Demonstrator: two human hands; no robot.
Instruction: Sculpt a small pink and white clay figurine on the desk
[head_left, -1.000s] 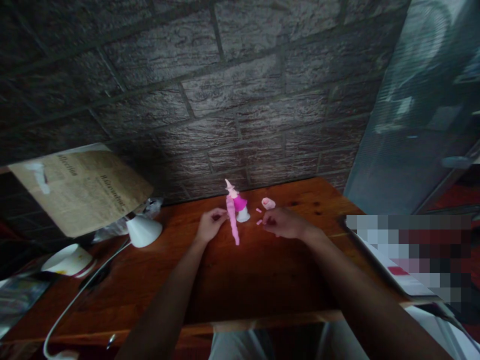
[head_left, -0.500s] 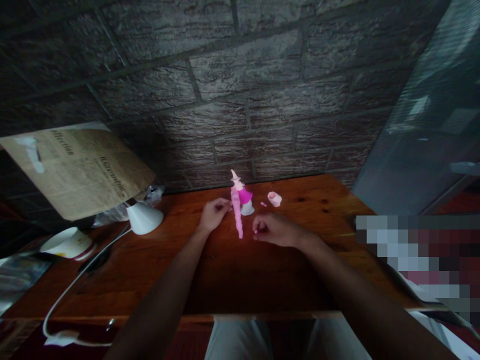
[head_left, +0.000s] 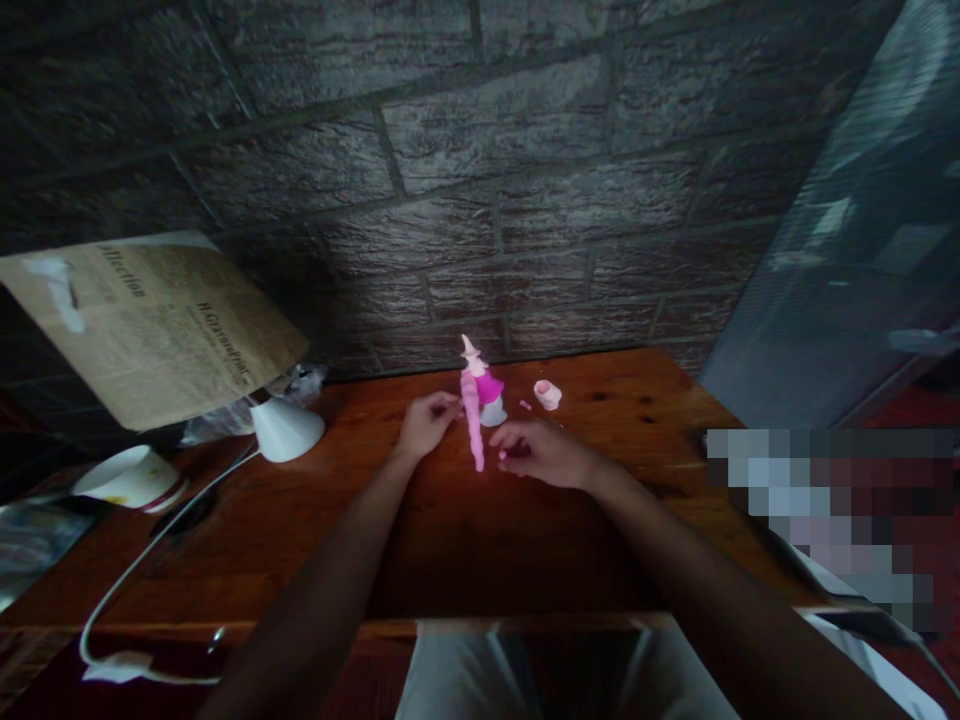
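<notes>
A small figurine (head_left: 491, 388), seemingly of modelling clay, stands upright with a pale pointed hat, a magenta cape and a whitish base. A long, lumpy pink strip (head_left: 472, 420) runs down its front left side towards the tabletop. At the figurine's left edge, my left hand (head_left: 429, 424) is closed, thumb and forefinger against it; the exact contact is hard to see. My right hand (head_left: 546, 452) is just right of the strip, pinching a small pink piece of clay (head_left: 503, 455) between thumb and forefinger.
Behind and right of the figurine lie a pale pink hollow lump (head_left: 547, 395) and a tiny pink bit (head_left: 525, 405). To the left are a lamp with a paper shade (head_left: 157, 325), its white cord (head_left: 142, 555) and a white bowl (head_left: 131, 478). A stone wall (head_left: 540, 220) backs the wooden table (head_left: 300, 530).
My right hand has moved slightly left, bringing the small pink piece closer to the strip. My left hand stays at the figurine. The view has shifted a little.
</notes>
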